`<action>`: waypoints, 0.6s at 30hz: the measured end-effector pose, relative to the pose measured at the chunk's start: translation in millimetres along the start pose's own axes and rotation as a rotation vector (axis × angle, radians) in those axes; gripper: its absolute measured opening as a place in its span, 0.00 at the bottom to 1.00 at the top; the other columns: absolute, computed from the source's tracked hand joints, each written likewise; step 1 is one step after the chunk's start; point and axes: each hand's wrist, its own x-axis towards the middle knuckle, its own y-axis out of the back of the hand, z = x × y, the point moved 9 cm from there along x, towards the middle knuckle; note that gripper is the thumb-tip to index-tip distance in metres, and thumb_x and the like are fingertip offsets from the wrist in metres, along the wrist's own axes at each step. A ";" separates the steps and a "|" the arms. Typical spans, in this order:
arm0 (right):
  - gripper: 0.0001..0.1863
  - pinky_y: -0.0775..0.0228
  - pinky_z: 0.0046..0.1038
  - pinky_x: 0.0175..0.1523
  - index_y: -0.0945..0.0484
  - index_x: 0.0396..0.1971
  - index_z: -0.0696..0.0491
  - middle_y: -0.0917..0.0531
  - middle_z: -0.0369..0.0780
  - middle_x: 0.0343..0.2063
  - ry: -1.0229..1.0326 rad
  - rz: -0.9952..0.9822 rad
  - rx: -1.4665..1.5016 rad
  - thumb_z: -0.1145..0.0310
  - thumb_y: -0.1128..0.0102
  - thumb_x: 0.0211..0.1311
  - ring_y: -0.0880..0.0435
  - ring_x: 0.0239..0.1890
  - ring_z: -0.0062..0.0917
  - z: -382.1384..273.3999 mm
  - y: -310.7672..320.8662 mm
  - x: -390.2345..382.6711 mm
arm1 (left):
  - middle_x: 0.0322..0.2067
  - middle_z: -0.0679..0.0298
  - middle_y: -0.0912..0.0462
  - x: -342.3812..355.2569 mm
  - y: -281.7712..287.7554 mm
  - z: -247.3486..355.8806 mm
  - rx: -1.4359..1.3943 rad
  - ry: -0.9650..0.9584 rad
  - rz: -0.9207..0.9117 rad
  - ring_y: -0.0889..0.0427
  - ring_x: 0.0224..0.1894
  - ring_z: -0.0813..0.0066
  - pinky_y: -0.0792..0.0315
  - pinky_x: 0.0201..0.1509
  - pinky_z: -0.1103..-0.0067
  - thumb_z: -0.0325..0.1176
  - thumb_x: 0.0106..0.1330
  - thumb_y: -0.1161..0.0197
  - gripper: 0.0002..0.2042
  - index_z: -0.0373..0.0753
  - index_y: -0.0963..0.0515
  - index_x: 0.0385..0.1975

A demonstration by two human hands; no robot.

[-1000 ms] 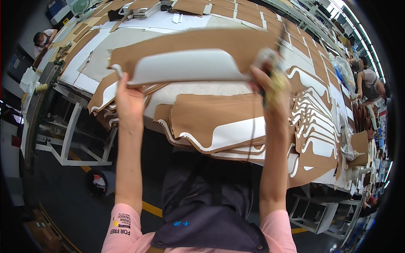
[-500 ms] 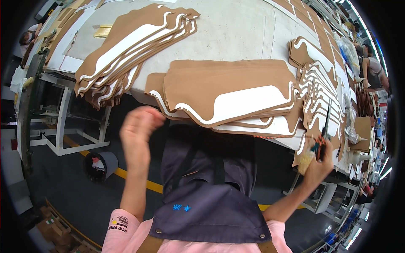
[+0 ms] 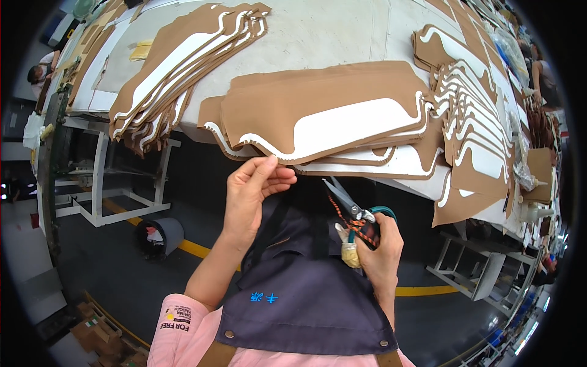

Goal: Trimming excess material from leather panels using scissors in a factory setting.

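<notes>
At the front edge of the middle stack, my left hand (image 3: 254, 189) pinches the rim of a brown cut piece (image 3: 324, 85) between thumb and forefinger. That top piece looks like leather or a similar sheet, with a white patch and a notched white border along its curved edge. My right hand (image 3: 382, 251) grips a pair of scissors (image 3: 347, 203) in front of my apron, right of my left hand. Their blades point up and to the left, slightly apart. Orange-and-black cord is wound about the handles, and a pale yellow wrapping (image 3: 350, 253) sits beside them.
A fanned pile of similar pieces (image 3: 165, 67) lies at the left of the pale table (image 3: 306, 30). Another overlapping row (image 3: 474, 131) lies at the right. A dark bin (image 3: 160, 237) stands on the floor at left, near a white metal frame (image 3: 98, 177). Other people are farther off.
My right hand has brought the scissors leftward from the right-hand pile to in front of my apron. My left hand has moved right and closed on the edge of the middle stack's piece.
</notes>
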 end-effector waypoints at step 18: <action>0.21 0.32 0.32 0.31 0.26 0.37 0.61 0.25 0.41 0.25 0.025 0.060 0.102 0.78 0.29 0.38 0.25 0.26 0.33 -11.7 8.7 -9.5 | 0.26 0.51 0.15 -39.5 -38.6 36.5 0.213 -0.204 -0.061 0.14 0.29 0.66 0.22 0.36 0.78 0.32 0.70 0.46 0.13 0.27 0.21 0.31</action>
